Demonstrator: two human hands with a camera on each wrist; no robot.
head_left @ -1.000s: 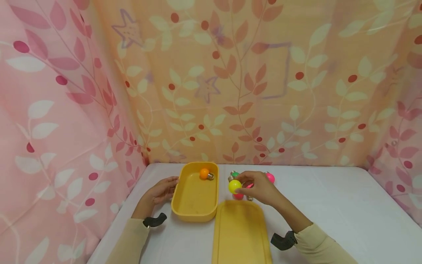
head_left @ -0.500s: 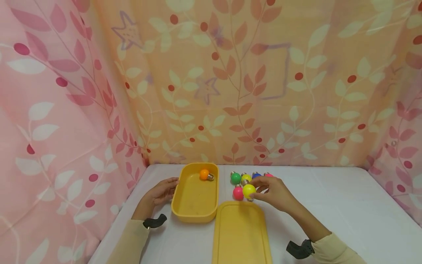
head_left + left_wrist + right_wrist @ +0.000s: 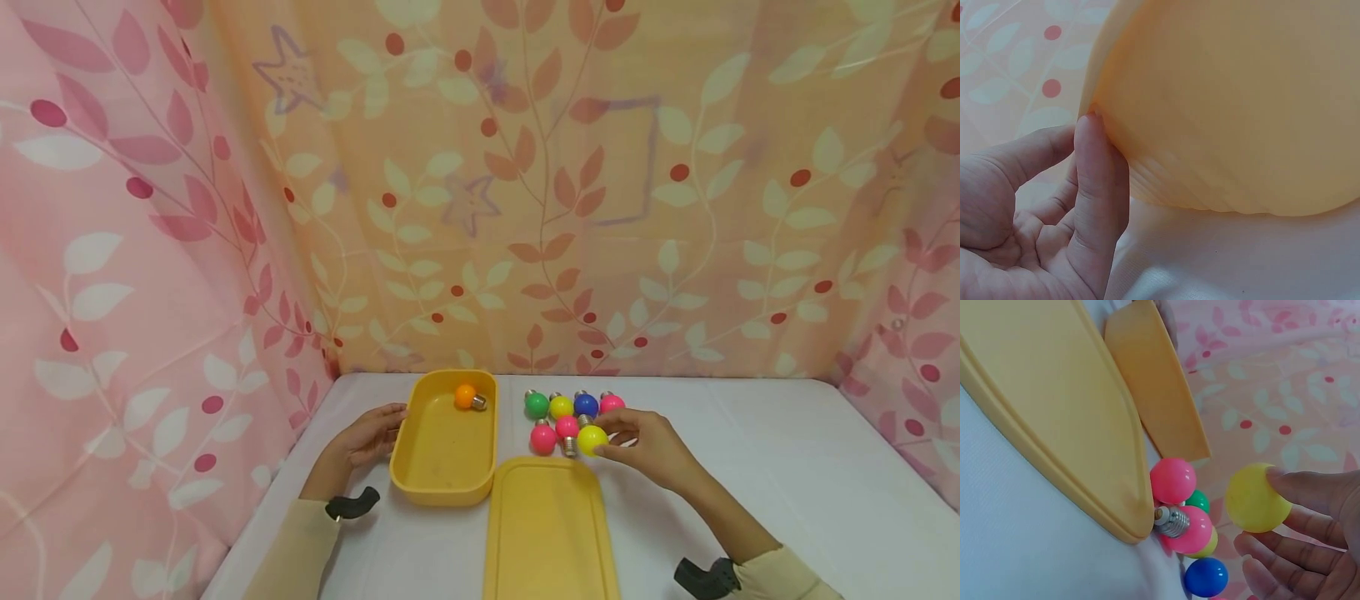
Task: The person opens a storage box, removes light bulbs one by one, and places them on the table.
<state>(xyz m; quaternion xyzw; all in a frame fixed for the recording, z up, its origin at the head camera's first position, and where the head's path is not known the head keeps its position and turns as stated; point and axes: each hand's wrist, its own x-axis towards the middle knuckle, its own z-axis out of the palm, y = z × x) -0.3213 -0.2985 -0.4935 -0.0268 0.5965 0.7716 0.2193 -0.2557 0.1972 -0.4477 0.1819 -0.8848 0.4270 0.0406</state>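
My right hand (image 3: 648, 450) pinches a yellow light bulb (image 3: 592, 441) by its round globe, metal base pointing away, at the right end of the front group of bulbs. In the right wrist view the thumb and fingers hold this yellow globe (image 3: 1257, 499). My left hand (image 3: 371, 433) rests its fingertips against the left wall of a yellow plastic box (image 3: 444, 497). The left wrist view shows fingers (image 3: 1094, 169) at the outside of that wall. Inside the box, near its far right corner, lies an orange bulb (image 3: 465, 396).
Green (image 3: 536, 406), yellow (image 3: 561, 407), blue (image 3: 586, 405) and pink (image 3: 612, 402) bulbs form a back row. Two pink bulbs (image 3: 543, 439) lie in front, one with its base toward me. A yellow lid (image 3: 551, 533) lies flat before them. Patterned curtains surround the white table.
My right hand has moved right with the yellow bulb, from over the left of the group to its front right end, uncovering the other bulbs. The left hand stays at the box.
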